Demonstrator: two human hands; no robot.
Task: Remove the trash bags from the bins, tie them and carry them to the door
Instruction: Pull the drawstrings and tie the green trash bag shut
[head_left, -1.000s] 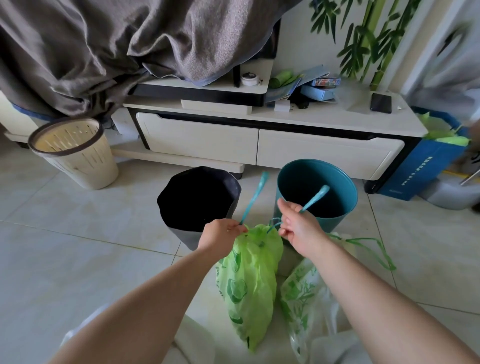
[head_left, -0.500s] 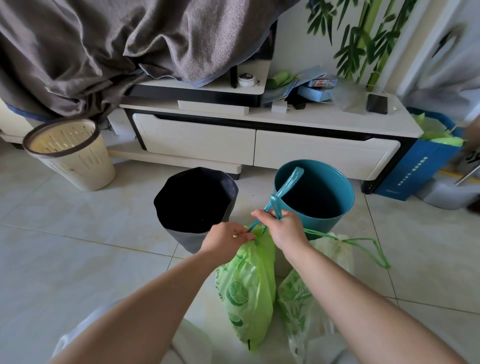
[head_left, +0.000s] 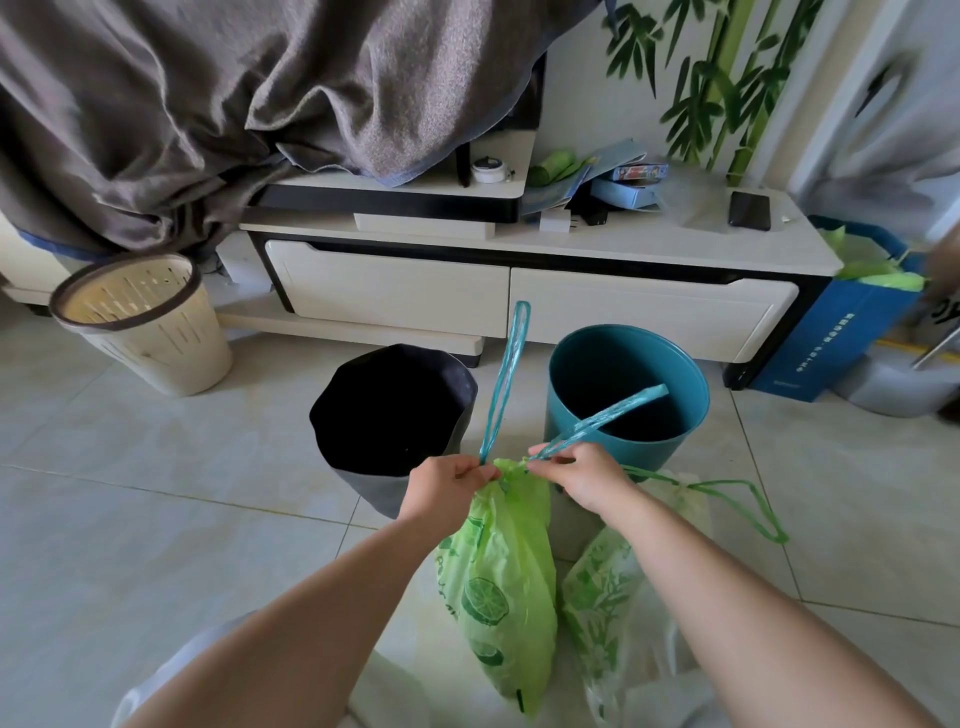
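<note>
Green lime-print bag (head_left: 501, 587) hangs just in front of the teal bin (head_left: 626, 395), neck gathered. Left hand (head_left: 449, 486) pinches one teal drawstring loop (head_left: 506, 379), right hand (head_left: 579, 475) pinches the other loop (head_left: 605, 418), held apart, likely to cinch a knot. Second bag (head_left: 605, 587) lies on the floor right of it, green drawstring slack.

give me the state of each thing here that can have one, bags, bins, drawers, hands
green bag: mouth cinched, held up by its teal drawstrings
left hand: pinching one drawstring loop
right hand: pinching the other loop
pale bag: on the floor, cinched shut
black bin: upright, dark liner inside
teal bin: upright, no liner
cream basket: upright, no bag visible
drawers: closed
phone: screen dark
</note>
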